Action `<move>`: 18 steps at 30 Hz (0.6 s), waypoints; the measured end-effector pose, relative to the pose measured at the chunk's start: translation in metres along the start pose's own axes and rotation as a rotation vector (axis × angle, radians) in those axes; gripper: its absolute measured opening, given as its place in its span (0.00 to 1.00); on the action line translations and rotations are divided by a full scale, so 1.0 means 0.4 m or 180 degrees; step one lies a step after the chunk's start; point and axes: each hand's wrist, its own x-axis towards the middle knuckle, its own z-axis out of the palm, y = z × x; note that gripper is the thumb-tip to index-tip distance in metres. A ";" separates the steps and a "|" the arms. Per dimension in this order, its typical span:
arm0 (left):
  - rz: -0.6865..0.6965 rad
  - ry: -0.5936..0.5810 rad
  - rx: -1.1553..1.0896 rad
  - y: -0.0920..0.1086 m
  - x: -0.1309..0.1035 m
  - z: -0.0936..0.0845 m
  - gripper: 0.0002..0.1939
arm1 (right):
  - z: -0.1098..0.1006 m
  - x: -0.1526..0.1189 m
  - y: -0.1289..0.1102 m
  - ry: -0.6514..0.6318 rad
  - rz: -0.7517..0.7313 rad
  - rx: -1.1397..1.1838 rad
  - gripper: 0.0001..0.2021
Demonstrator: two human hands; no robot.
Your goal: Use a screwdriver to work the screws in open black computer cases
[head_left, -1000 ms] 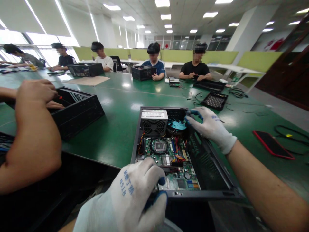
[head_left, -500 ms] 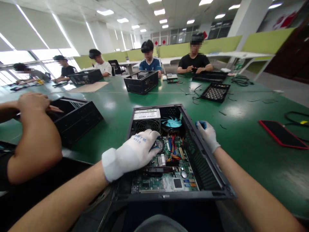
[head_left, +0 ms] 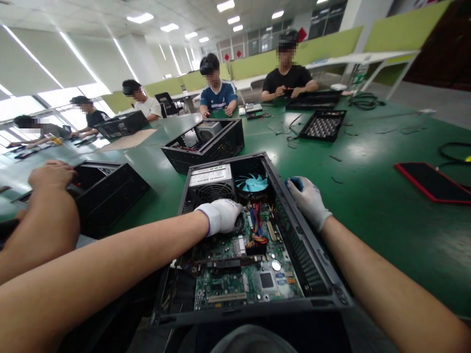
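Observation:
An open black computer case (head_left: 279,191) lies in front of me, its inside facing up. Inside it are a green motherboard (head_left: 253,287), a power supply with a white label (head_left: 211,176), a light-blue fan (head_left: 253,183) and a bundle of coloured wires (head_left: 257,235). My left hand (head_left: 224,215), in a white glove, reaches in over a dark round part near the power supply; its fingers curl down and what they grip is hidden. Against the outer right side of the case, my gloved right hand (head_left: 308,200) has its blue-tipped fingers curled in, their contents unseen.
Another open case (head_left: 206,142) stands just beyond mine. At left, a co-worker's arm (head_left: 55,211) reaches over a black case (head_left: 110,196). A red-edged black pad (head_left: 430,181) lies at right, and a black tray (head_left: 324,125) sits further back. Several people sit around the green table (head_left: 368,245).
My left hand has gone from spread fingers to curled ones over the board. The case across the table has come nearer and turned. My view has shifted, and my right hand stays beside the case.

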 end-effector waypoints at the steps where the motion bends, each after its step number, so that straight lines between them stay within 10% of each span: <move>1: -0.0012 -0.0017 0.0025 0.001 0.004 0.005 0.26 | 0.001 0.000 -0.001 -0.0005 -0.0006 -0.0005 0.23; 18: -0.0223 -0.0183 0.0267 -0.013 0.012 -0.003 0.18 | 0.003 -0.009 -0.006 -0.0130 0.0054 -0.0113 0.23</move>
